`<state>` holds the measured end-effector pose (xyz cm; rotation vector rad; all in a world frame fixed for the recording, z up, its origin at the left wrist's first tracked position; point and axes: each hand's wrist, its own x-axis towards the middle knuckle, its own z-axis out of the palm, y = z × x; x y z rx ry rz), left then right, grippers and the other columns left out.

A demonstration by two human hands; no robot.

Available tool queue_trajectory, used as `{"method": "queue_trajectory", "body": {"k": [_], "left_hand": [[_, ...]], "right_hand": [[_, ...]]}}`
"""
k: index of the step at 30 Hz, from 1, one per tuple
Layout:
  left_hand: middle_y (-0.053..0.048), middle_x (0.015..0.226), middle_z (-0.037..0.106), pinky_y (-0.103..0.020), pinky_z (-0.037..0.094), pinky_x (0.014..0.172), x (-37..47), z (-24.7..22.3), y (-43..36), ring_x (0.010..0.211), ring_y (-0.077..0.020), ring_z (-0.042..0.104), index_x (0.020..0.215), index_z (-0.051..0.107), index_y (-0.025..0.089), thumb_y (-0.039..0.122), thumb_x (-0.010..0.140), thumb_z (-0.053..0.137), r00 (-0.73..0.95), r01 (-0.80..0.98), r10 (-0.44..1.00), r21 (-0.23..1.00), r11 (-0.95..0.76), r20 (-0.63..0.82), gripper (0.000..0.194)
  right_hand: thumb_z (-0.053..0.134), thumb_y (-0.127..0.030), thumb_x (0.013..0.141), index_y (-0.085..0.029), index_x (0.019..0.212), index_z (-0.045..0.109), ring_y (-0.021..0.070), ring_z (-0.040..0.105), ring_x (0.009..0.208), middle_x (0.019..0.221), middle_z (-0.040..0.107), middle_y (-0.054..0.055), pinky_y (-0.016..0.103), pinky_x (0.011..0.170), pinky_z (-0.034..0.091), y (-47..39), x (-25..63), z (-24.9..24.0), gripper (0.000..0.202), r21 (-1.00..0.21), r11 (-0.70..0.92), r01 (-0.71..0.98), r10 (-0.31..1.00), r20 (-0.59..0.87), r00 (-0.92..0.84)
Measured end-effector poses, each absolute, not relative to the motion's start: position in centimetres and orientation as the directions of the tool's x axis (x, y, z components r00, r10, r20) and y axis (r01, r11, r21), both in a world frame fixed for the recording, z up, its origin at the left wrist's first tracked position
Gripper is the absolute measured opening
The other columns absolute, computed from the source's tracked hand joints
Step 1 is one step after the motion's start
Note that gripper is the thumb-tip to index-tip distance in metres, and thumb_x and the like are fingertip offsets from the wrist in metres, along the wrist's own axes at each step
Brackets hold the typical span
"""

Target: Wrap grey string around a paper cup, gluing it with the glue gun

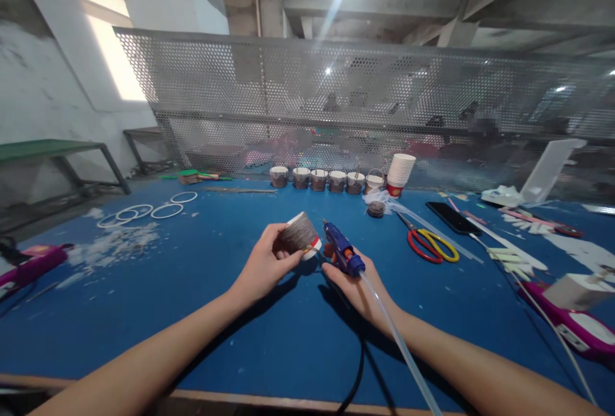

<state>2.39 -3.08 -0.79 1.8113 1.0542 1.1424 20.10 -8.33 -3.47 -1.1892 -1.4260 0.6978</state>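
While left hand [267,257] grips red-marked cup [300,234], right hand [368,288] clasps blue glue gun [342,248].

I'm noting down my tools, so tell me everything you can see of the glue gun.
The glue gun has a dark blue, plastic-looking body with an orange part on top and a narrow brass-coloured tip. It is gripped in the right hand, raised over the blue table, tip pointing forward and slightly left, near the cup but not touching it. A long translucent glue stick trails from its rear. The handle is mostly hidden, and whether it is on can't be told.
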Motion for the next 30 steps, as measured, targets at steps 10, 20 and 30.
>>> {"method": "queue_trajectory", "body": {"k": [10, 20, 30], "left_hand": [[0.005, 0.069, 0.048, -0.023, 0.035, 0.052, 2.6, -1.1, -3.1, 0.054, -0.0085, 0.041, 0.095, 0.049, 0.019, 0.036, 0.07, 0.066, 0.227, 0.27, 0.918, 0.885, -0.379, 0.324, 0.034], [0.003, 0.075, 0.057, -0.027, 0.043, 0.06, 3.3, -1.0, -3.9, 0.064, -0.013, 0.055, 0.092, 0.049, 0.019, 0.035, 0.068, 0.067, 0.265, 0.153, 0.93, 0.941, -0.302, 0.256, 0.034], [0.003, 0.073, 0.054, -0.026, 0.04, 0.057, 3.3, -1.0, -4.2, 0.062, -0.0121, 0.051, 0.086, 0.048, 0.019, 0.036, 0.072, 0.064, 0.234, 0.282, 0.927, 0.892, -0.353, 0.293, 0.027]], "right_hand": [[0.065, -0.035, 0.074, -0.019, 0.075, 0.055, 0.0145, 0.055, 0.06, 0.068, 0.06, 0.0, 0.028, 0.059, 0.047, -9.6, 18.9, -2.4, 0.019, -0.959, 0.264, 0.106, 0.96, 0.272, 0.066], [0.068, -0.037, 0.074, -0.016, 0.089, 0.061, 0.0156, 0.057, 0.06, 0.071, 0.062, 0.002, 0.028, 0.057, 0.048, -7.7, 19.8, -3.9, 0.027, -0.929, 0.308, 0.207, 0.913, 0.35, 0.211], [0.067, -0.033, 0.077, -0.018, 0.09, 0.056, 0.014, 0.055, 0.064, 0.076, 0.06, 0.0, 0.026, 0.06, 0.046, -8.0, 19.6, -4.1, 0.023, -0.837, 0.444, 0.321, 0.856, 0.502, 0.124]]}}
